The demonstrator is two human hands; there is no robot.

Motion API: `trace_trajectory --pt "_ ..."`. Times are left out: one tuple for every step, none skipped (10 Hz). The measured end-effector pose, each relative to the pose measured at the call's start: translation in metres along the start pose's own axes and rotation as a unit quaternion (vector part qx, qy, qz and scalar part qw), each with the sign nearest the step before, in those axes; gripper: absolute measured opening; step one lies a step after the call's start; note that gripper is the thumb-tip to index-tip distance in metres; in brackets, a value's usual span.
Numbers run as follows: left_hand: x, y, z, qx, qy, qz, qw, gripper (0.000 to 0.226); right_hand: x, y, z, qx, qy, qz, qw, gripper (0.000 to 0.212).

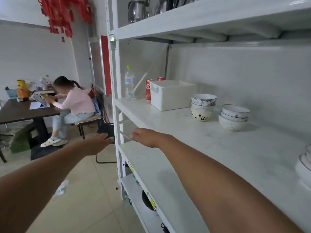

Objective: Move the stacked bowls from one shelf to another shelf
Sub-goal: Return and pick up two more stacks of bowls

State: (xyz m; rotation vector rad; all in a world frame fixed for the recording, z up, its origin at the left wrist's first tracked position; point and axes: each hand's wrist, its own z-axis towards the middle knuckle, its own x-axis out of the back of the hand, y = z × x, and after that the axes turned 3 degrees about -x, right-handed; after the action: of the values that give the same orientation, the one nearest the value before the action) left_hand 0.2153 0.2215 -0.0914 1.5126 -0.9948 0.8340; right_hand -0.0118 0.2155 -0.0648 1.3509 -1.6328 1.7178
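Two stacks of bowls are standing on the white middle shelf (193, 132), near the back wall: the left stack (203, 107) with a panda bowl at the bottom, and the right stack (234, 117) just beside it, not touching. A white plastic box (170, 95) is sitting left of them, and what is inside is not visible. Two red cans (148, 89) and a clear bottle (129, 83) are standing near the box. The right hand (144, 137) is hovering over the shelf's front edge with fingers loosely curled, holding nothing. The left hand (101, 142) is reaching out beside the shelf post, relaxed and holding nothing. Behind, a person in pink (74, 101) is sitting at a dark desk (25, 113) over the tiled floor (80, 190)
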Motion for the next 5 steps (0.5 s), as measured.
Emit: trace_trajectory --pt "0.006 0.021 0.069 -0.084 0.029 0.044 0.995 0.048 0.034 0.019 0.010 -0.017 0.049 0.035 0.998 0.049" --pt "0.008 0.060 0.115 -0.140 0.064 0.033 0.987 0.048 0.069 0.045 0.015 -0.044 0.114 0.051 0.991 0.051" --pt "0.005 0.120 0.151 -0.189 0.056 0.013 0.980 0.062 0.099 0.078 0.012 -0.092 0.175 0.040 0.979 0.044" --pt "-0.002 0.174 0.177 -0.274 0.050 0.043 0.959 0.062 0.122 0.115 0.001 -0.162 0.218 0.012 0.962 0.024" --pt "-0.010 0.228 0.211 -0.337 0.016 -0.026 0.941 0.061 0.139 0.144 -0.026 -0.246 0.262 0.004 0.933 0.031"
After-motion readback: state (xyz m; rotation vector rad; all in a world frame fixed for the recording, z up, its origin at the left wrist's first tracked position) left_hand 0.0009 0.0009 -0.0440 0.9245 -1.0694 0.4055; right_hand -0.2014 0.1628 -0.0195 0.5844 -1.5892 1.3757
